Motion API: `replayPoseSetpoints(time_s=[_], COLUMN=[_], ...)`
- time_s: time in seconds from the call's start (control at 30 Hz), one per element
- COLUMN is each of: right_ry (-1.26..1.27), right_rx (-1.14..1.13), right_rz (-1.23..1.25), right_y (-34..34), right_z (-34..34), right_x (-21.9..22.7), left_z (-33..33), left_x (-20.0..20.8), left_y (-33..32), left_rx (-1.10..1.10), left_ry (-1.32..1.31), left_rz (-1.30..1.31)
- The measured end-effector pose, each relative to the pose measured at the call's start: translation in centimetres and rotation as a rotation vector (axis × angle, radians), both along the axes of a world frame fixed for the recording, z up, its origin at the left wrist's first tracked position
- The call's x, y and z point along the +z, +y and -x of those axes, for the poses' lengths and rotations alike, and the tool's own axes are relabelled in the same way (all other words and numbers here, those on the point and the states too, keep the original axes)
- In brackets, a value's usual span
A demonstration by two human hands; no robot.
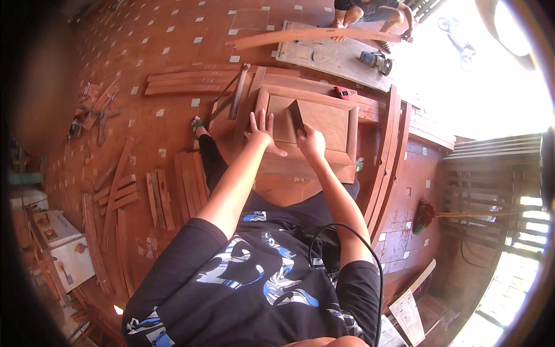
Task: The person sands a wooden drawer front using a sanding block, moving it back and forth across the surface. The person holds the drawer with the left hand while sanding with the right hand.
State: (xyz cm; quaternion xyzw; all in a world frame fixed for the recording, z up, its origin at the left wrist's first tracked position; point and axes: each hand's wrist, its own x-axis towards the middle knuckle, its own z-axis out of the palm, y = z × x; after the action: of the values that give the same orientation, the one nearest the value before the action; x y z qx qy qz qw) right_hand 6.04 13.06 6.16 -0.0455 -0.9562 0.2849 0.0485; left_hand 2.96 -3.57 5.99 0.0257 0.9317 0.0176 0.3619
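Observation:
A framed wooden panel (pixel 341 130) lies in front of me, between my legs. My left hand (pixel 263 136) rests on its left part with the fingers spread, holding nothing. Just to the right, my right hand (pixel 311 141) is closed around the lower end of a flat dark blade (pixel 296 115), whose far end points up over the panel's middle. The blade looks like a scraper, but its exact kind is unclear, and my fist hides its near end. A red tape measure (pixel 342 92) sits on the panel's far right edge.
Wooden strips (pixel 188 84) lie left; long beams (pixel 386 153) run along the right. Beyond, another person's hand (pixel 338 26) is at a curved timber (pixel 312 38), near a blue power tool (pixel 376 61) on a board (pixel 335 56). A broom (pixel 425 215) lies right.

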Motion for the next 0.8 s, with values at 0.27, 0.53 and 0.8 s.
replayPoseSetpoints(time_s=[0.27, 0.53, 0.8], right_ry=[0.177, 0.034, 0.030], right_rx=[-0.319, -0.104, 0.018], right_rz=[-0.118, -0.577, -0.049], right_y=[5.7, 5.2, -0.9], right_z=[1.3, 0.7, -0.6], right_x=[0.9, -2.3, -0.8], left_z=[-0.3, -0.3, 0.2], left_x=[-0.1, 0.3, 0.0], left_y=[0.1, 0.2, 0.3], left_rx=[-0.008, 0.017, -0.008], left_ry=[0.016, -0.011, -0.049], left_rz=[0.013, 0.006, 0.077])
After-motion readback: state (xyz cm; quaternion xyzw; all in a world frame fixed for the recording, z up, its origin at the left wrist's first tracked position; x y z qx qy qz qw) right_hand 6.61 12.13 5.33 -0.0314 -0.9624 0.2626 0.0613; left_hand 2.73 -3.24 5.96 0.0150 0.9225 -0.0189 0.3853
